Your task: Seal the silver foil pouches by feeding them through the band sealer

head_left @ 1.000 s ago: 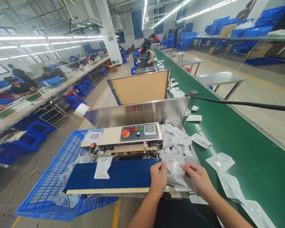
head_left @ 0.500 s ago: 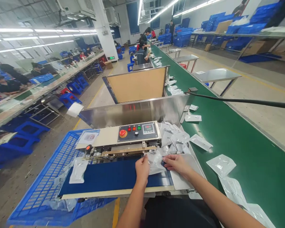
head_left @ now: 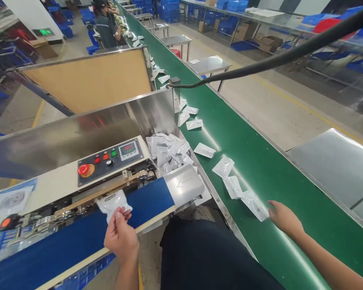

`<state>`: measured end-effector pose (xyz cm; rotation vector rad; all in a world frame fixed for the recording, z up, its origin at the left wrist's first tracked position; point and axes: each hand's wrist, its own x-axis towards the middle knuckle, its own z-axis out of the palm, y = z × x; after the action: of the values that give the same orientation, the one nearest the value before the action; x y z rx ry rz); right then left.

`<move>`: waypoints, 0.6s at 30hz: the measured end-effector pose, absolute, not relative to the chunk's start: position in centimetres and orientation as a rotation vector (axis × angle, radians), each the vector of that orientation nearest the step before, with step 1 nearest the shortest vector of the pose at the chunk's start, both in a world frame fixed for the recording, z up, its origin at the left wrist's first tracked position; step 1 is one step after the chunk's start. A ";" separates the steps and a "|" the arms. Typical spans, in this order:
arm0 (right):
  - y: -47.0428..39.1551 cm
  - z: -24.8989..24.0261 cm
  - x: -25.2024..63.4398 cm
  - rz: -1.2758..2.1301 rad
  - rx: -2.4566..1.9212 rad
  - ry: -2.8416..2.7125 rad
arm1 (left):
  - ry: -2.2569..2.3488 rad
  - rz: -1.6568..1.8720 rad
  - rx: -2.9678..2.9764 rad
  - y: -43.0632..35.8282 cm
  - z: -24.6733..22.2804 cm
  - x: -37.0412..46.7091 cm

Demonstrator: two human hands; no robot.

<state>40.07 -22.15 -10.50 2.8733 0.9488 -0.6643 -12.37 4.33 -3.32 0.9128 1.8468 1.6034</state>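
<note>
My left hand (head_left: 121, 235) pinches the lower edge of a white pouch (head_left: 112, 204), whose top edge lies at the sealing band of the band sealer (head_left: 109, 159). Beneath them runs the sealer's blue belt (head_left: 78, 237). Over the green conveyor belt (head_left: 248, 161), my right hand (head_left: 286, 219) reaches with fingers stretched out and holds nothing visible. Its fingertips are at the right end of another white pouch (head_left: 254, 205); whether they touch it I cannot tell. Several more white pouches lie further along the green belt, such as the pouch (head_left: 223, 166).
A heap of white pouches (head_left: 169, 151) lies beside the sealer's metal end plate (head_left: 186, 183). Behind the sealer stands a steel panel (head_left: 133, 117). A black cable (head_left: 245, 72) crosses above the green belt. Further off, a person (head_left: 105, 26) sits by the line.
The view has swung right. My right hand has left the pouch at the sealer and reached over the green belt. My left hand still holds its pouch, now further left along the sealer.
</note>
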 end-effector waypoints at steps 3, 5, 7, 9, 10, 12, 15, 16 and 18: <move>-23.3 -12.3 40.8 -0.719 2.774 0.955 | 1.743 1.528 0.932 4.6 -2.8 -8.9; -23.1 -13.6 40.1 -0.799 2.765 0.942 | 1.674 1.468 0.932 4.5 -2.5 -6.7; -22.6 -14.7 39.6 -0.889 2.757 0.914 | 1.620 1.404 0.931 4.2 -2.4 -5.0; -21.9 -15.4 39.8 -0.920 2.760 0.860 | 1.593 1.345 0.934 3.6 -2.6 -3.8; -21.5 -15.6 40.3 -0.898 2.771 0.828 | 1.586 1.321 0.933 3.2 -2.7 -3.5; -20.5 -15.4 41.7 -0.823 2.799 0.774 | 1.583 1.280 0.923 2.2 -3.1 -3.2; -18.6 -14.3 44.2 -0.715 2.845 0.691 | 1.603 1.225 0.894 0.5 -3.9 -3.4; -18.1 -13.8 45.0 -0.689 2.853 0.660 | 1.615 1.208 0.884 0.0 -4.1 -3.6; -17.3 -12.8 46.4 -0.630 2.849 0.607 | 1.640 1.181 0.865 -1.0 -4.6 -4.2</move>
<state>46.37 -17.26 -12.83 2.8492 0.6073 -0.6297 -4.25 -1.01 -4.62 0.8652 1.6399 1.1811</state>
